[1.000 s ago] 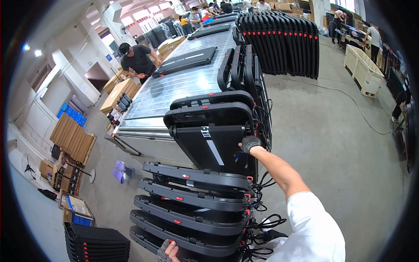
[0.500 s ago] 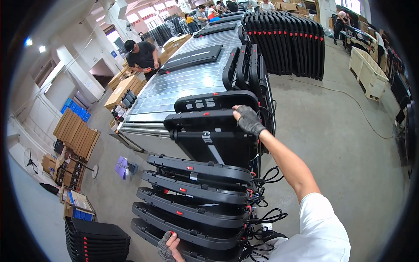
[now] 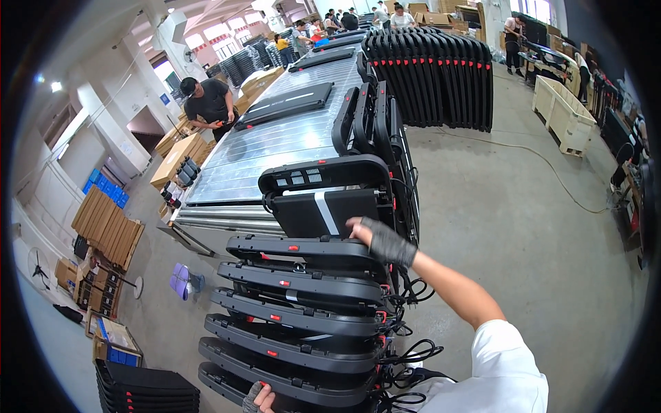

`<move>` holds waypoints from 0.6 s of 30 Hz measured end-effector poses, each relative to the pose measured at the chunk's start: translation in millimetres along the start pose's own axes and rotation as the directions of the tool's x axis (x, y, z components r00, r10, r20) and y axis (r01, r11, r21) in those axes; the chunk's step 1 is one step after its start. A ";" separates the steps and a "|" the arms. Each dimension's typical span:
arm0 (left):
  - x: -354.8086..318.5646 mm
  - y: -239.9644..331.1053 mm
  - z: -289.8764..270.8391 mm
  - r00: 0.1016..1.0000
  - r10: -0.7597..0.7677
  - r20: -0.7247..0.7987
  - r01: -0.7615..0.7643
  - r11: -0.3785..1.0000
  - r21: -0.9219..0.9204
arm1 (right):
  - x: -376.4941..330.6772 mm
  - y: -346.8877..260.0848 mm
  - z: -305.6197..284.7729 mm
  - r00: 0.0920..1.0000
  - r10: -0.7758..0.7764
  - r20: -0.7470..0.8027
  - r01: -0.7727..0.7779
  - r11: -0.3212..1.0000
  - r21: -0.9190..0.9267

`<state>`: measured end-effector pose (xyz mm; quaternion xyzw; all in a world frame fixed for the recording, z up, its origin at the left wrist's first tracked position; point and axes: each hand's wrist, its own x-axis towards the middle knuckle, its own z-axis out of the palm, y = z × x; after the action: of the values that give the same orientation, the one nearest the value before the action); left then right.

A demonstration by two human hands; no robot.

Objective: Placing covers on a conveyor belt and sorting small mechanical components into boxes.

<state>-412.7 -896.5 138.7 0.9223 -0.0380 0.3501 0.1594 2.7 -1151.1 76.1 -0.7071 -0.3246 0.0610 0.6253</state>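
Several black treadmills with red switches stand on edge in a row before me. My right hand (image 3: 385, 241), in a grey fingerless glove, closes over the top right corner of the farthest one in this row, a treadmill (image 3: 303, 246) with a red switch. My left hand (image 3: 259, 399), gloved likewise, curls over the rim of a near treadmill (image 3: 289, 385) at the lower edge; part of it is cut off. Just beyond the row, another treadmill (image 3: 323, 168) stands by the table's end, a pale strip on its dark panel. Black cords (image 3: 420, 354) hang in loops at the row's right.
A long metal roller table (image 3: 234, 175) runs away from me with treadmills on it. A person (image 3: 208, 107) works at its left side. More treadmills (image 3: 427, 79) stand at the far right. A cream bin (image 3: 561, 113), a floor cable (image 3: 544, 158) and a purple stool (image 3: 180, 281) are around.
My right hand has brought a treadmill from beside the table toward me, against the row. My left hand stays on the near rim. The view has shifted slightly.
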 end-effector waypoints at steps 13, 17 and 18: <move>-9.9 -7.7 5.1 0.995 -0.085 0.047 0.087 0.995 -0.043 | 157.9 156.5 -35.6 0.600 0.724 -0.341 -0.138 0.514 0.847; -11.1 -8.0 1.6 0.992 -0.102 0.069 0.105 0.994 -0.037 | 152.0 151.9 -36.1 0.675 0.720 -0.161 0.081 0.144 0.986; -9.5 -7.0 0.8 0.990 -0.105 0.096 0.106 0.994 -0.012 | 147.4 152.7 -37.3 0.724 0.678 -0.131 0.070 0.117 0.991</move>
<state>-418.1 -890.5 130.1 0.9373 0.0004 0.2963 0.1836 194.7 -1104.8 -10.1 -0.1829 0.1591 0.1729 0.9547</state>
